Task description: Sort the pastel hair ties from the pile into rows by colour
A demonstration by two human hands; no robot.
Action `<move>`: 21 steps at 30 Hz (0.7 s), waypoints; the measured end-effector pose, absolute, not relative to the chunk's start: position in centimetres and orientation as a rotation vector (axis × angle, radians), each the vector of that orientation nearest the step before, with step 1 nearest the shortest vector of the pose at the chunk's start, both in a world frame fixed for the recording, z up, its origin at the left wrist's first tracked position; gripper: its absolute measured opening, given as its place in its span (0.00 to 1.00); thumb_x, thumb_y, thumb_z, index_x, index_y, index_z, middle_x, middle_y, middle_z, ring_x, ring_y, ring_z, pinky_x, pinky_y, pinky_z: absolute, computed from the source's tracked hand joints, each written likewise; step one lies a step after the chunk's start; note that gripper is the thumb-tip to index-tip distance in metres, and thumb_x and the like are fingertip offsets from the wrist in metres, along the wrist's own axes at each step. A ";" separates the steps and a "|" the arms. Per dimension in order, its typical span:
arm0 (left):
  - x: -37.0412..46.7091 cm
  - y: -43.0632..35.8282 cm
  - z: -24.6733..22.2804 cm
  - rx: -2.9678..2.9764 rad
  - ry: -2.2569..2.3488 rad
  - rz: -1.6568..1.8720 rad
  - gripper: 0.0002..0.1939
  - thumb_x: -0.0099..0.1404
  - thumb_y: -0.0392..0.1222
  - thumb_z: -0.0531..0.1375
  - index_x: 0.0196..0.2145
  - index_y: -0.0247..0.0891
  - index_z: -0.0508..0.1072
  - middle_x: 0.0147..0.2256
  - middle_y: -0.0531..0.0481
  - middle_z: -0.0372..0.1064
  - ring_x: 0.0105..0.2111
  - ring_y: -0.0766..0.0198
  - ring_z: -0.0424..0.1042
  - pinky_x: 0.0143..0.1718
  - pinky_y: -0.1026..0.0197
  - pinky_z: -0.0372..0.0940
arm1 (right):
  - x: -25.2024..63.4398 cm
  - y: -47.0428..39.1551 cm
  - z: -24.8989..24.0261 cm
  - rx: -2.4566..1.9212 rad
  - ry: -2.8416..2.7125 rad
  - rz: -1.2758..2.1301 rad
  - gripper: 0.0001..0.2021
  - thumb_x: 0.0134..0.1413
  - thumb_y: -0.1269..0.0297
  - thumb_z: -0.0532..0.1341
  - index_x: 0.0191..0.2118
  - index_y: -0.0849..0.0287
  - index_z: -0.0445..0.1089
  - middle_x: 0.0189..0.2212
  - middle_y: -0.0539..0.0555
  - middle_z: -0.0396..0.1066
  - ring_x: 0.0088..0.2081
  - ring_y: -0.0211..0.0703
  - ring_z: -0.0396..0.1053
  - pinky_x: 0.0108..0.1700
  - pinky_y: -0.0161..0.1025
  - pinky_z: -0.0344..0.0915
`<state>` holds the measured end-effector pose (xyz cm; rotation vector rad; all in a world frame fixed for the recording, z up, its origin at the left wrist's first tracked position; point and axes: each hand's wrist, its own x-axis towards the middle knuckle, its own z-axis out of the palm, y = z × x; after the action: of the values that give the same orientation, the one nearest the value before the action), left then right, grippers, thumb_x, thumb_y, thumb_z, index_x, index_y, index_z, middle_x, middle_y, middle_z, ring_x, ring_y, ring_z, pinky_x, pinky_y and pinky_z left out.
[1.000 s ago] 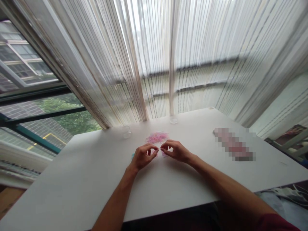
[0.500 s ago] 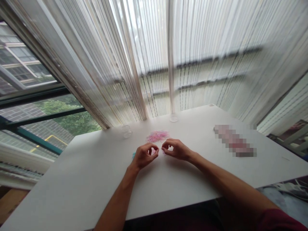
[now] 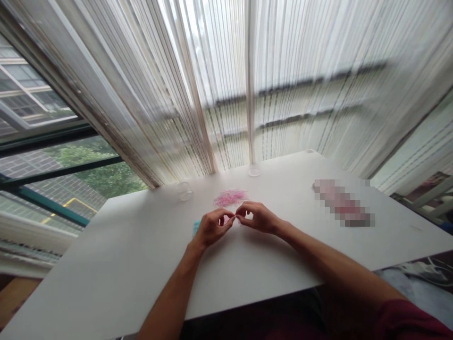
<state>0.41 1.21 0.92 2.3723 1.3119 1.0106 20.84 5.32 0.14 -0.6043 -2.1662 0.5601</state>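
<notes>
Over the white table (image 3: 141, 264), my left hand (image 3: 213, 226) and my right hand (image 3: 260, 217) meet fingertip to fingertip. Each hand is closed in a pinch, thumb against forefinger. Whatever lies between the fingertips is too small to make out. Just beyond them is a loose pile of thin pink strands or small bits (image 3: 230, 197), whose kind I cannot tell. A teal thing (image 3: 196, 227) shows beside my left hand, mostly hidden by it. Some more pink shows behind the fingers, largely covered.
Small clear round pieces, perhaps lids or dishes, lie near the table's back edge: one clear piece (image 3: 254, 171) in the middle, others (image 3: 185, 192) to the left. A blurred-out pinkish object (image 3: 341, 203) rests on the right. Sheer striped curtains (image 3: 230, 118) hang behind the table.
My two hands have come together: the small gap between their fingertips has closed. The view has shifted slightly; the things on the table stay in place.
</notes>
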 end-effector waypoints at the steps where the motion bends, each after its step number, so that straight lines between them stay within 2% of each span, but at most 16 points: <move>1: 0.4 1.2 1.0 2.375 1.311 1.017 0.06 0.65 0.41 0.59 0.35 0.39 0.75 0.28 0.52 0.72 0.24 0.70 0.65 0.27 0.67 0.63 | 20.8 5.3 0.1 -0.607 -2.161 0.558 0.02 0.54 0.70 0.61 0.33 0.60 0.71 0.27 0.52 0.71 0.28 0.36 0.68 0.33 0.33 0.67; 16: 0.3 1.2 1.2 2.350 1.287 1.054 0.03 0.62 0.37 0.61 0.33 0.39 0.75 0.30 0.52 0.72 0.24 0.70 0.64 0.27 0.68 0.62 | 21.0 5.7 -0.2 -0.562 -2.175 0.551 0.03 0.54 0.72 0.61 0.32 0.60 0.71 0.28 0.51 0.71 0.29 0.35 0.67 0.33 0.33 0.66; 21: 0.3 1.2 1.1 2.354 1.278 1.058 0.03 0.62 0.38 0.61 0.33 0.39 0.76 0.30 0.51 0.72 0.24 0.70 0.64 0.27 0.67 0.62 | 21.3 5.7 -0.1 -0.570 -2.196 0.554 0.02 0.54 0.69 0.62 0.34 0.59 0.72 0.29 0.52 0.71 0.30 0.36 0.68 0.34 0.33 0.66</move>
<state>0.30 1.19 1.06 2.3536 1.2781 1.0580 21.26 5.68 -0.15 -0.5701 -2.1956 0.5536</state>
